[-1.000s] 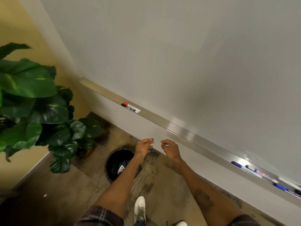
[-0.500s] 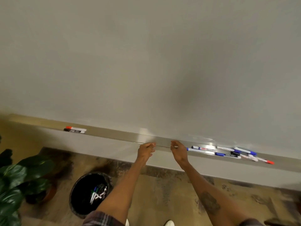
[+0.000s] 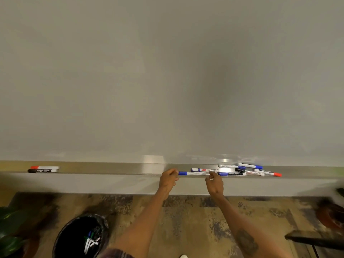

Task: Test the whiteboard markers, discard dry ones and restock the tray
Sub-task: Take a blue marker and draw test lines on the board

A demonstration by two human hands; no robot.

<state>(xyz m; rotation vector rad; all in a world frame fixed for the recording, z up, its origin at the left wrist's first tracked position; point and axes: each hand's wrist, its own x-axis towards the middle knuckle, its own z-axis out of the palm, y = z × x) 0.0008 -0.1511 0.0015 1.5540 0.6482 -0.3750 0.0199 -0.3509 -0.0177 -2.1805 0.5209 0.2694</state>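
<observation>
Taking a blue-capped marker [image 3: 193, 173] from the tray [image 3: 111, 169]: pinching its tail with right hand [image 3: 214, 184], left hand [image 3: 168, 178] curled by the cap, contact unclear. Next, probably: uncap, scribble on whiteboard [image 3: 167, 81].

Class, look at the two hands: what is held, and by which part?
A blue-capped marker: left hand grip on its cap end, right hand grip on its tail end.

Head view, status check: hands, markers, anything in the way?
Left hand and right hand pinch the ends of a white blue-capped marker at the steel tray. Marker pile just right. Nothing blocking; black bin below left.
</observation>
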